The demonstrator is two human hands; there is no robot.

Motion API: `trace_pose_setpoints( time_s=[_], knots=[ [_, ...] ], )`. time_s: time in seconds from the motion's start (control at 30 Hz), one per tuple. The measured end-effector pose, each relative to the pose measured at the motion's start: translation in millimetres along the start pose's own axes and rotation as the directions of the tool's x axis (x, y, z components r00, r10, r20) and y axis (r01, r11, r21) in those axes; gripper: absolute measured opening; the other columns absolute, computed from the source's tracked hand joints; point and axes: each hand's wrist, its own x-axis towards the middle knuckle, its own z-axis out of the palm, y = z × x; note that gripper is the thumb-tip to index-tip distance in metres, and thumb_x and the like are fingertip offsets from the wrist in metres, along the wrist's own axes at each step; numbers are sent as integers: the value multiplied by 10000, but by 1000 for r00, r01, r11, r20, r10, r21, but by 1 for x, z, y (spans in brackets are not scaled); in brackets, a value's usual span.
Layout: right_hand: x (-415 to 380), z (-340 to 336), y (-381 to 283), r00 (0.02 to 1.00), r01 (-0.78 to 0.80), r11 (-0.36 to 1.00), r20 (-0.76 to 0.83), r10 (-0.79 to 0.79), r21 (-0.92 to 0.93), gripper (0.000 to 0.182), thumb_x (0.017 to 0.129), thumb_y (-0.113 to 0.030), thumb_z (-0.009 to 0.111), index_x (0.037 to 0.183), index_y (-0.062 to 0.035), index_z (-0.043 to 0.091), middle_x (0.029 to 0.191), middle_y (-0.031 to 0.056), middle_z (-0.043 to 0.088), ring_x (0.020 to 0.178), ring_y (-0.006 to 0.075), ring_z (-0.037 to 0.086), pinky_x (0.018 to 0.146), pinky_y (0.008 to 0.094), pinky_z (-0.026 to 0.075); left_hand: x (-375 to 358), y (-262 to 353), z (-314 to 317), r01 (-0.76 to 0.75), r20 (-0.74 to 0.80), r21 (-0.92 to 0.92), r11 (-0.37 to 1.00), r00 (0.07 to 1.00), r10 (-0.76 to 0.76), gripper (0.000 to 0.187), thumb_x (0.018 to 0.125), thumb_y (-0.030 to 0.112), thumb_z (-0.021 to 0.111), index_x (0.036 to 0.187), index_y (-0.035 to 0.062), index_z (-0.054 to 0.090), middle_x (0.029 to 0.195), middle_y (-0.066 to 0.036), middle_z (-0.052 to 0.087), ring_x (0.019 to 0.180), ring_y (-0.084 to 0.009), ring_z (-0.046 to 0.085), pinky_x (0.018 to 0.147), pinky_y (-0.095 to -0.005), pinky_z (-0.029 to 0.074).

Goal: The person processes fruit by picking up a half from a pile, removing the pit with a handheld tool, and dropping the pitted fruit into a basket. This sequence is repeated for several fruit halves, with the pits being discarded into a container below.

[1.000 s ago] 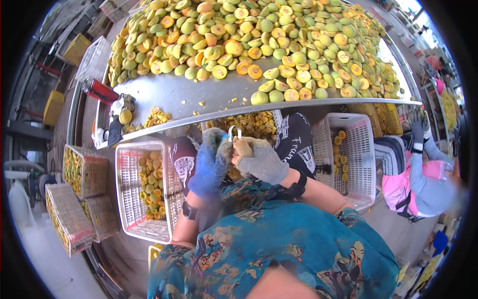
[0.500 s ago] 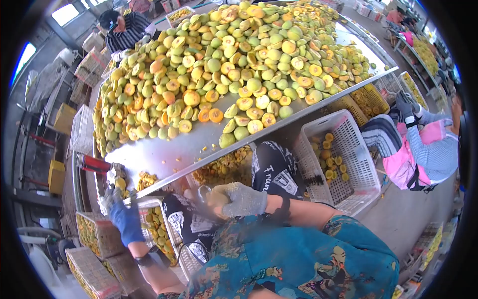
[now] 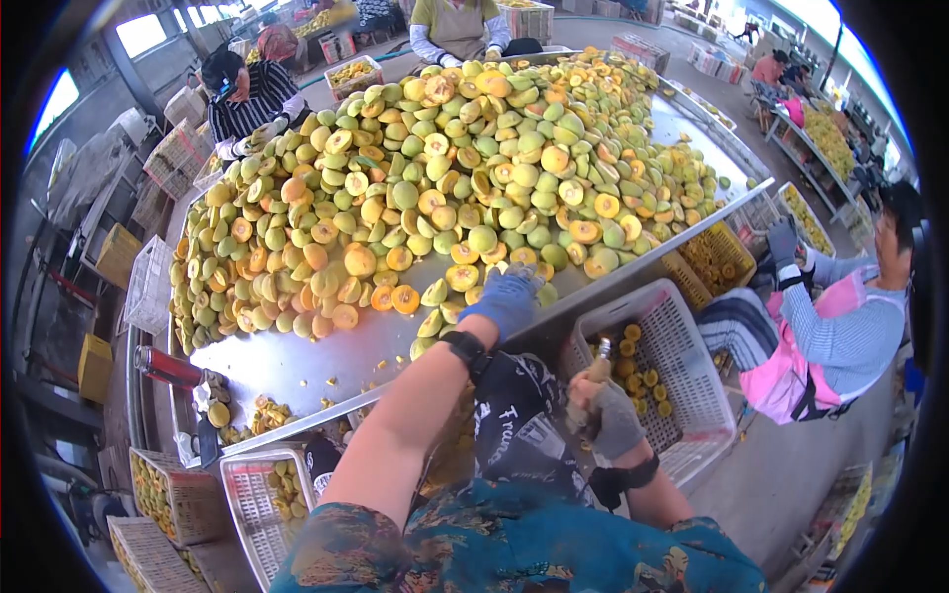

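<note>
We hold left hand (image 3: 508,299) over fruit halves (image 3: 462,277), finger closure unclear; right hand (image 3: 615,423) closes around tool (image 3: 599,367). Hasty reach may send rounded fruit halves over edge of metal table (image 3: 237,364) near left hand; tool's tip may snag left hand. Skins green-yellow, cut faces flat, orange.

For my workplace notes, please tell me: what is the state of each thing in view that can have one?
Left hand: gloved, at the fruit pile.
Right hand: gloved, closed on a tool handle.
Fruit: piled, many halved.
Right white crate: open, partly filled.
Lower-left white crate: open, partly filled.
Yellow crates: open, holding fruit.
Red container: lid state unclear.
</note>
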Motion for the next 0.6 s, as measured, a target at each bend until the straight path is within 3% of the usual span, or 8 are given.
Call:
trace_pose_setpoints(
  time_s=[0.1, 0.17, 0.33, 0.5, 0.57, 0.6],
  knots=[
    [6, -37, -3, 994, 66, 998, -88, -63, 24, 133, 913, -215, 596, 914, -98, 534, 703, -14, 498, 559, 116, 507, 517, 274, 438, 13, -8, 24, 153, 203, 91, 984, 964, -169, 614, 883, 453, 523, 1414, 161, 429, 1507, -102, 335, 1414, -291, 259, 1100, -604, 192],
    [10, -47, -5, 982, 95, 990, -172, -77, 101, 138, 933, -239, 573, 928, -105, 538, 694, -13, 489, 549, 125, 497, 519, 293, 437, 13, -16, 27, 190, 209, 81, 978, 956, -203, 623, 879, 461, 526, 1420, 170, 424, 1507, -99, 337, 1420, -285, 251, 1100, -616, 180],
    [22, -15, -12, 993, 75, 995, -100, -69, 64, 117, 962, -227, 518, 905, -127, 501, 710, -26, 469, 558, 111, 454, 514, 256, 378, -22, -34, 11, 300, 274, 158, 941, 902, -333, 641, 833, 473, 594, 1400, 213, 450, 1476, -103, 387, 1414, -268, 275, 1097, -646, 149],
    [17, 13, -7, 992, 130, 992, 6, -130, -1, 82, 922, -171, 564, 936, -98, 529, 705, -2, 504, 531, 127, 499, 486, 282, 431, -108, -83, 6, 330, 108, 184, 926, 929, -353, 567, 823, 469, 608, 1339, 250, 522, 1468, -103, 396, 1413, -276, 267, 1108, -627, 146],
    [12, 18, -5, 992, 127, 991, 21, -127, -36, 82, 923, -173, 562, 933, -100, 526, 704, -3, 500, 534, 126, 499, 490, 281, 432, -138, -104, 11, 206, 42, 297, 932, 973, -229, 482, 856, 449, 585, 1306, 280, 555, 1502, -76, 350, 1424, -284, 237, 1115, -619, 138],
    [7, 20, -3, 992, 129, 990, 21, -128, -57, 82, 924, -175, 560, 931, -102, 523, 704, -3, 497, 538, 124, 498, 495, 280, 432, -149, -105, 3, 223, 28, 293, 930, 970, -241, 482, 856, 449, 585, 1306, 280, 555, 1502, -76, 350, 1424, -284, 237, 1115, -619, 138]
  ],
)
